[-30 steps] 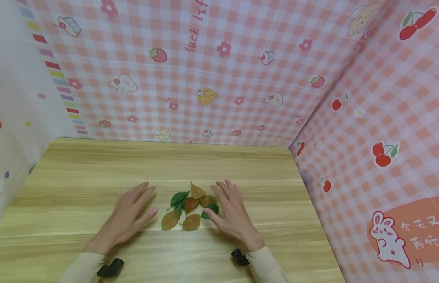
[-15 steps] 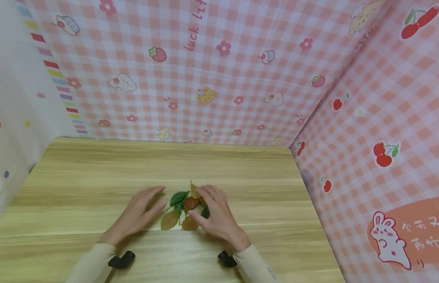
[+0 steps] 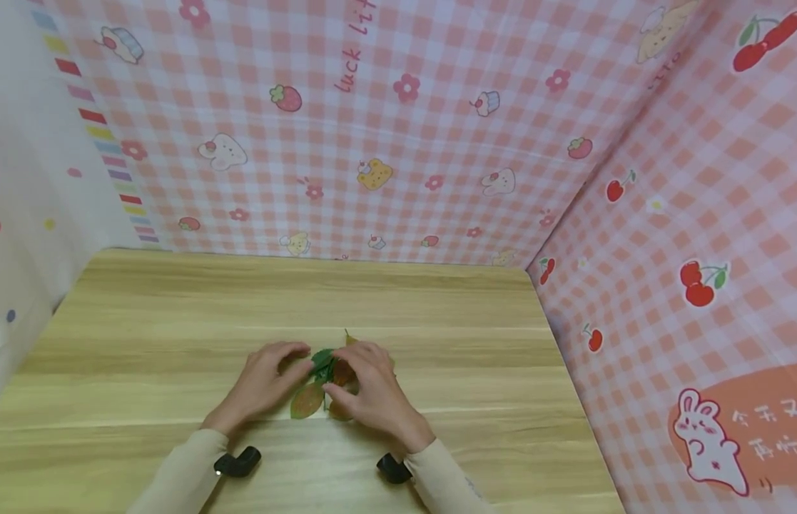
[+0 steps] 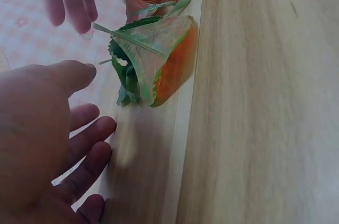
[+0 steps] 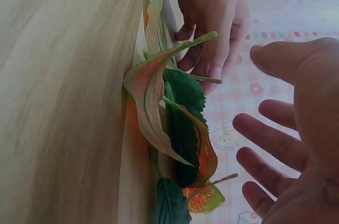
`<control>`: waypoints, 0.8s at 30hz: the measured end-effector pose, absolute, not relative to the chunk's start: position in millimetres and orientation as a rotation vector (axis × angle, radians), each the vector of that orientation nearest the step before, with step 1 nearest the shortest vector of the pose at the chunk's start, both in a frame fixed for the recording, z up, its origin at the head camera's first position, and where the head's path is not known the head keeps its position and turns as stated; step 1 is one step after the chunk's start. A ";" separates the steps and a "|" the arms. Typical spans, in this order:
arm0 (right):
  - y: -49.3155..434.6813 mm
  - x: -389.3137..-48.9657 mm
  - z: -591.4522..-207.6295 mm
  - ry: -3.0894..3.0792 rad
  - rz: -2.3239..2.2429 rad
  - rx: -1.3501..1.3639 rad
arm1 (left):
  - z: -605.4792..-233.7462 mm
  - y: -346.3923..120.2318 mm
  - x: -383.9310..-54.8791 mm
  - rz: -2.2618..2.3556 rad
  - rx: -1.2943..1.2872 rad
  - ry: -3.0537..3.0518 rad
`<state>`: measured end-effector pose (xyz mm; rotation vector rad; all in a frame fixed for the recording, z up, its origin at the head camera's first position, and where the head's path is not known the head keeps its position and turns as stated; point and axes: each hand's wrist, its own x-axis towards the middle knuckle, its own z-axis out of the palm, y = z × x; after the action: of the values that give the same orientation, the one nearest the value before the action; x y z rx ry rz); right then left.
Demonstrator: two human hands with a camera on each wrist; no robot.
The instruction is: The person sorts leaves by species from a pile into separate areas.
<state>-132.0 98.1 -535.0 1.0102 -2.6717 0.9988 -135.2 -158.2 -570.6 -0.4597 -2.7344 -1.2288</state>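
Observation:
A small pile of leaves, some green and some reddish-orange, lies mid-table. My left hand (image 3: pixel 263 378) is at the pile's left side, its fingers slightly bent and holding nothing. Over the right part of the pile hovers my right hand (image 3: pixel 375 389), fingers loosely bent, hiding several leaves. Between the hands show a dark green leaf (image 3: pixel 322 361) and an orange-brown leaf (image 3: pixel 307 401). A yellowish leaf (image 3: pixel 350 338) peeks out behind the right fingers. In the left wrist view, a pale-backed leaf (image 4: pixel 153 49) stands near the left thumb. A curled leaf (image 5: pixel 148 91) appears in the right wrist view, apart from the right fingers.
The wooden table (image 3: pixel 475 314) meets a pink checked cloth wall (image 3: pixel 404 135) at the back and another cloth wall (image 3: pixel 655 343) on the right. White cloth (image 3: pixel 45 171) hangs on the left. Black wrist pieces (image 3: pixel 239 464) sit by both sleeves.
Both hands have moved inward toward each other. The right hand has come left over the pile, covering more leaves; the left has come right to the pile's edge. The visible leaves look unmoved.

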 end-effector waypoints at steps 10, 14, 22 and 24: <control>86.2 -135.6 -540.0 -2.742 0.860 0.986 | -572.4 -151.2 -143.7 -1.215 -0.394 -2.751; 82.8 -136.1 -541.7 -2.759 0.827 0.972 | -574.3 -149.3 -145.0 -1.203 -0.377 -2.756; 77.6 -139.4 -548.5 -2.717 0.748 0.965 | -576.3 -146.2 -145.4 -1.158 -0.361 -2.768; 76.4 -139.7 -549.1 -2.708 0.733 0.972 | -576.2 -146.0 -145.0 -1.144 -0.363 -2.769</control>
<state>-139.7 76.4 -549.1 0.9716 -2.7080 0.7333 -145.0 -146.0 -576.2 -0.3629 -2.7689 -1.1445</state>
